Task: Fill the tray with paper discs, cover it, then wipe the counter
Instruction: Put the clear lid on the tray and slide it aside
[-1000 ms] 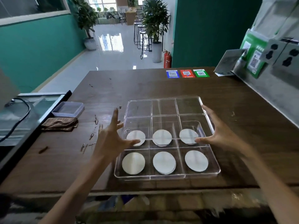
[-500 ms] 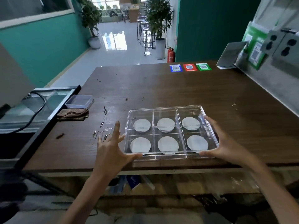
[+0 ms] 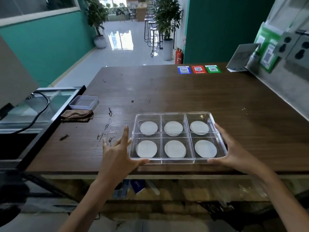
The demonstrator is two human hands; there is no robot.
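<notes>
A dark wooden counter (image 3: 192,92) runs from a tiled corridor with potted plants and bar stools toward the viewer. The clear tray (image 3: 178,113), lid on, sits near the counter's front edge, each of its six compartments holding a white paper disc (image 3: 148,128). The left hand (image 3: 117,153) touches the tray's left side, fingers straight and spread, thumb under the near corner. The right hand (image 3: 234,151) lies along its right side, fingers straight, thumb at the front corner. Left of the tray are wet streaks (image 3: 107,131), then a folded brown cloth (image 3: 77,116) and a small clear box (image 3: 83,102). Behind the tray the wood lies bare up to three coloured stickers (image 3: 199,69).
</notes>
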